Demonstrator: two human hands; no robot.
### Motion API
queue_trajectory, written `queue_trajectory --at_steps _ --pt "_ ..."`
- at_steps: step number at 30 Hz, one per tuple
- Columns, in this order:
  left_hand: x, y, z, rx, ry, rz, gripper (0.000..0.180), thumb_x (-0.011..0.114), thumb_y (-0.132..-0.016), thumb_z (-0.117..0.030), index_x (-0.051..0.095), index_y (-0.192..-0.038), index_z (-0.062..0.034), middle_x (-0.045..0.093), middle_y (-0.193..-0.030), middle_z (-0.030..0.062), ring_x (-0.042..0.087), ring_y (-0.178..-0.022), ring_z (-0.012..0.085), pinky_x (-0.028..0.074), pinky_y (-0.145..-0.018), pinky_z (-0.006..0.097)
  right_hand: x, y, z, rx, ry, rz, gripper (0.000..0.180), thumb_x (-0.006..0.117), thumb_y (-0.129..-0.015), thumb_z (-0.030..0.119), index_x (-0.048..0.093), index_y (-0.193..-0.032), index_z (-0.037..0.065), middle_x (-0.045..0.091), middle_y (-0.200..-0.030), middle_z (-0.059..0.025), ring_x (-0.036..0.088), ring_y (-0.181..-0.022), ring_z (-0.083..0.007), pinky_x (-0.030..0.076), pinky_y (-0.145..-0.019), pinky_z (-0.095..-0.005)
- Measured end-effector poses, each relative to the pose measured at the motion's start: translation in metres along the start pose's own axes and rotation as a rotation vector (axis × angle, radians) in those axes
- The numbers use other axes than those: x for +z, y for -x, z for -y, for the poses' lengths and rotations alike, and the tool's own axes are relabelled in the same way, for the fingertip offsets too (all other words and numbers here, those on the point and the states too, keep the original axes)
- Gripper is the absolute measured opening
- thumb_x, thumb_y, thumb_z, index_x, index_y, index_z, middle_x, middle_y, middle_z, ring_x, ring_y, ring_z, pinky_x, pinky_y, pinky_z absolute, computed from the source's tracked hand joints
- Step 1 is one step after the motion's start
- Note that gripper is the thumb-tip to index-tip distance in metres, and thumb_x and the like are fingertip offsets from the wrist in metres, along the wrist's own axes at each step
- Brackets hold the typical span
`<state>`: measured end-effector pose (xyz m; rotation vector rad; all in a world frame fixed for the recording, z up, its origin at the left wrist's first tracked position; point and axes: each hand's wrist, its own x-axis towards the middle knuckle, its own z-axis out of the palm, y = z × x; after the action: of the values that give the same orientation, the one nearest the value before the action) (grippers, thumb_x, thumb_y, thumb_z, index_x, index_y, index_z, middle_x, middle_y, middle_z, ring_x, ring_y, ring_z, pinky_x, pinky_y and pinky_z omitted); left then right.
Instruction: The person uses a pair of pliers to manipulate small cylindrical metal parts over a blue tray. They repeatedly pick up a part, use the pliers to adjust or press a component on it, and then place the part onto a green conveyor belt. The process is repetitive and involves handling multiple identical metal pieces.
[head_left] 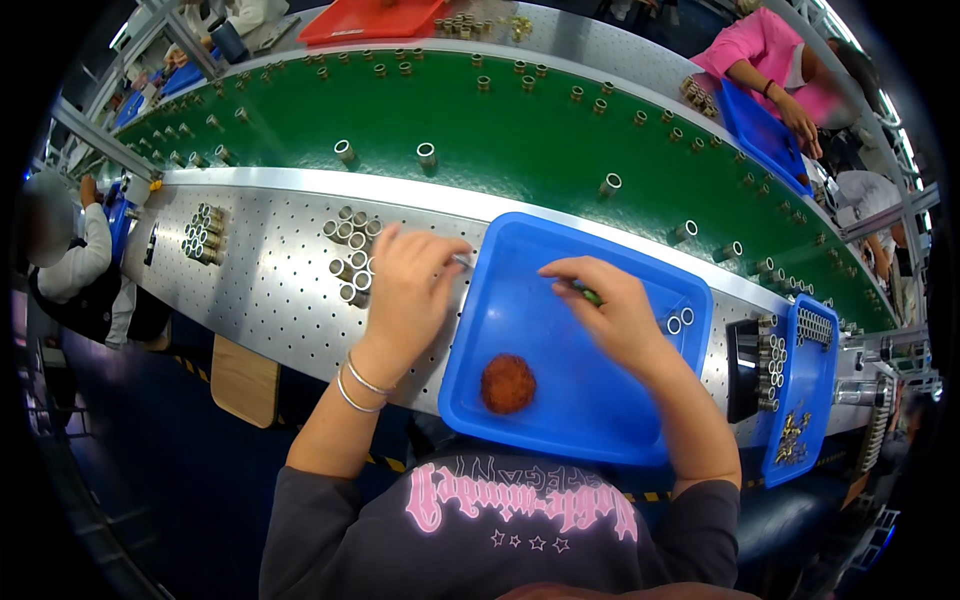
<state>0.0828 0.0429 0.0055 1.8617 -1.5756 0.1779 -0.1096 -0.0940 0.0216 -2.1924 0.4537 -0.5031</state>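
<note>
We take the blue tray (560, 400) as our landmark. Our left hand (405, 290) rests just left of the tray's left wall, fingers curled over a cluster of short metal rings (352, 255) on the perforated steel bench (270, 290); a thin metal piece (462, 262) shows at its fingertips, but we cannot tell whether it is gripped. Our right hand (610, 310) lies inside the tray near its far wall, fingers pinched on a small green object (592, 296). Two loose rings (680, 321) sit in the tray's far right corner; a round orange-brown pad (508, 383) lies near its front left. Beyond the tray runs a green conveyor belt (520, 140) dotted with rings.
</note>
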Motion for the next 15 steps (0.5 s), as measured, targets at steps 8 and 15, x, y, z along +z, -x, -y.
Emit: queue_trajectory --at_steps 8,15 --pt "0.024 0.007 -0.046 -0.443 1.246 0.245 0.041 0.057 -0.080 0.007 0.043 -0.117 -0.0025 0.053 -0.092 0.0073 0.058 -0.090 0.0158 0.050 -0.077 0.029 0.003 0.004 0.006 0.172 -0.312 0.109 0.013 0.056 -0.086 0.013 0.058 -0.097 0.005 0.064 -0.086 -0.0109 0.063 -0.079 -0.0209 0.047 -0.066 -0.0301" --pt "0.028 0.005 -0.058 -0.595 1.489 0.244 0.034 0.057 -0.086 -0.004 0.043 -0.117 -0.0034 0.057 -0.100 0.0078 0.057 -0.094 0.0149 0.047 -0.081 0.027 -0.019 0.010 -0.005 0.255 -0.433 0.275 0.016 0.059 -0.085 0.017 0.058 -0.091 0.003 0.056 -0.075 -0.0008 0.049 -0.072 -0.0077 0.041 -0.066 -0.0231"
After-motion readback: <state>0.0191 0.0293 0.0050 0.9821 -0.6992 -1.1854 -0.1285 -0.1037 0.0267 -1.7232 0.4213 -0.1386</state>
